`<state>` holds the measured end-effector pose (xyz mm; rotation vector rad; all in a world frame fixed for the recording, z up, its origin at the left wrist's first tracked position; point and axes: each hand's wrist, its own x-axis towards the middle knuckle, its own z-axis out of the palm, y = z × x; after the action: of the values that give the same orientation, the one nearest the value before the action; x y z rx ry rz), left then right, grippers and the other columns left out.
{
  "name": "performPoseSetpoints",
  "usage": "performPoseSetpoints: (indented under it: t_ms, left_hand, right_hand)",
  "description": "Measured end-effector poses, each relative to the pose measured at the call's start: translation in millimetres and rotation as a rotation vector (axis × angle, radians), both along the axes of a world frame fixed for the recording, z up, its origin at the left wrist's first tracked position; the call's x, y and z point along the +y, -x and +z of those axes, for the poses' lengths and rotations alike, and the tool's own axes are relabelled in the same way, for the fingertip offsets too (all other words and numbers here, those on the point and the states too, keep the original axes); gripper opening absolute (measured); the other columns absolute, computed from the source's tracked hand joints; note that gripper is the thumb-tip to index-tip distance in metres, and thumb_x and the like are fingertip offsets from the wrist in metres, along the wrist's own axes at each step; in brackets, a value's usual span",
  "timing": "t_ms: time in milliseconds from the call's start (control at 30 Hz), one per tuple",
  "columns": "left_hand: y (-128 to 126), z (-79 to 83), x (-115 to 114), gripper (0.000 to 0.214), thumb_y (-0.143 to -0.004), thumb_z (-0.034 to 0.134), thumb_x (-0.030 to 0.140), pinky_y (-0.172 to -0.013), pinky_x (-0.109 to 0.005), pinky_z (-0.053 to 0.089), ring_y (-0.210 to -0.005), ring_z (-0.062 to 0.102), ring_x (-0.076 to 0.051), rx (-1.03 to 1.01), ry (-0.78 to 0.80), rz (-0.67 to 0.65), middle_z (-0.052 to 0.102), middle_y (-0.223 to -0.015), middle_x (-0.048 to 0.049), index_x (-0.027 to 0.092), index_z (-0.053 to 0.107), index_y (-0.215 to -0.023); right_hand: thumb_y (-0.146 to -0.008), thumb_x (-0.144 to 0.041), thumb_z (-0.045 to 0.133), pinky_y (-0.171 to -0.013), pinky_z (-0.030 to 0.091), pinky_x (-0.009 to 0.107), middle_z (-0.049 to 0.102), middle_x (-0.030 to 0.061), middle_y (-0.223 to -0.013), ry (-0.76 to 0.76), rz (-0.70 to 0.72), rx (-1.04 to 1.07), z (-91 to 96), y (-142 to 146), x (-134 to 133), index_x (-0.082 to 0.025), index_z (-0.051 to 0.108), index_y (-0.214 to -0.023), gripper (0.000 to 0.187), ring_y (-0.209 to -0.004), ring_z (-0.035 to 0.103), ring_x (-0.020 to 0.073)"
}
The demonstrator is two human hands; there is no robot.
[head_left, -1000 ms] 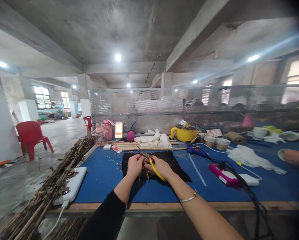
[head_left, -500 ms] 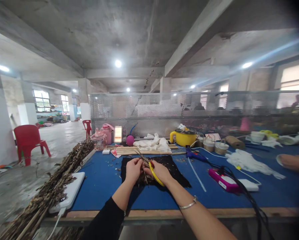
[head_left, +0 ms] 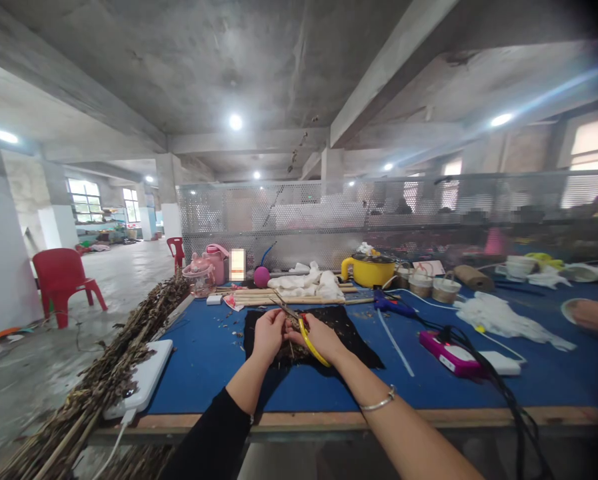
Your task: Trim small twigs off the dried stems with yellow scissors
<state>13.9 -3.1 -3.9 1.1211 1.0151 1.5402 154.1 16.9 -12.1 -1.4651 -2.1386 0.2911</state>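
Note:
My right hand (head_left: 321,339) is closed on a pair of yellow-handled scissors (head_left: 313,345), whose metal blades point up and to the left. Right beside it, my left hand (head_left: 269,333) has its fingers pinched together on a dry brown plant piece (head_left: 289,331), mostly hidden by the fingers. Both hands are over a black cloth (head_left: 361,343) strewn with dry brown bits. The cloth lies on the blue tabletop (head_left: 203,373).
Dry stalks (head_left: 99,373) and a white power bank (head_left: 151,373) lie at the left edge. Behind the cloth are wooden sticks (head_left: 289,302), white fabric (head_left: 309,283) and a yellow pot (head_left: 371,272). To the right are a blue glue gun (head_left: 391,303), a magenta box (head_left: 446,353) and another person's hand (head_left: 596,313).
The view has tilted and shifted slightly. My hands stay close together over the cloth, still holding the scissors and the plant piece.

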Motion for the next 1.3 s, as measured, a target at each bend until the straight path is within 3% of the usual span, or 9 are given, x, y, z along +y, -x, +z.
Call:
performPoseSetpoints:
  t_ms: [367,567,967,1167,1300]
  left_hand:
    - [-2.6,-5.2,-0.2,0.023,-0.067,0.06,0.031,-0.049,-0.02,0.044,-0.052,0.053,-0.009,0.105,-0.07,-0.101,0.062,-0.067,-0.0028,0.012,0.064,-0.079]
    - [-0.7,-1.8,-1.3,0.018,-0.069,0.056,0.027,-0.049,-0.019,0.043,-0.051,0.053,-0.01,0.092,-0.083,0.02,0.061,-0.06,-0.0022,0.011,0.063,-0.074]
    - [2.5,-7.2,6.0,0.012,-0.07,0.052,0.024,-0.042,-0.017,0.039,-0.047,0.05,-0.008,0.134,-0.087,0.11,0.056,-0.057,0.0,0.013,0.057,-0.068]
    - [4.3,-2.8,4.9,0.021,-0.073,0.051,0.032,-0.039,-0.016,0.037,-0.05,0.054,-0.009,0.077,-0.04,0.184,0.058,-0.064,-0.002,0.013,0.056,-0.081]
    - [2.7,-1.6,2.7,0.029,-0.074,0.052,0.038,-0.037,-0.015,0.036,-0.049,0.055,-0.01,0.058,0.036,0.137,0.058,-0.064,-0.0024,0.014,0.055,-0.091]
  right_hand:
    - [-0.072,-0.06,0.047,-0.063,0.035,0.026,0.062,0.0092,-0.091,-0.004,-0.062,-0.056,6.2,1.0,-4.7,-0.018,0.048,-0.097,0.049,-0.085,0.058,0.0233]
    - [-0.068,-0.06,0.051,-0.064,0.036,0.026,0.061,0.0092,-0.094,-0.012,-0.034,-0.058,3.5,2.1,-3.7,-0.018,0.048,-0.097,0.052,-0.085,0.058,0.0233]
    - [-0.062,-0.056,0.06,-0.076,0.036,0.029,0.055,0.0113,-0.1,-0.006,0.024,-0.05,-0.7,-0.4,-0.8,-0.015,0.05,-0.104,0.059,-0.097,0.049,0.0243]
    - [-0.061,-0.06,0.059,-0.076,0.034,0.03,0.054,0.0118,-0.099,-0.087,-0.052,-0.035,0.0,-1.5,1.2,-0.015,0.049,-0.103,0.062,-0.094,0.049,0.0245]
    - [-0.065,-0.061,0.054,-0.074,0.034,0.028,0.054,0.0115,-0.1,-0.121,-0.072,0.01,-0.9,-2.8,4.5,-0.015,0.05,-0.102,0.059,-0.092,0.05,0.0226]
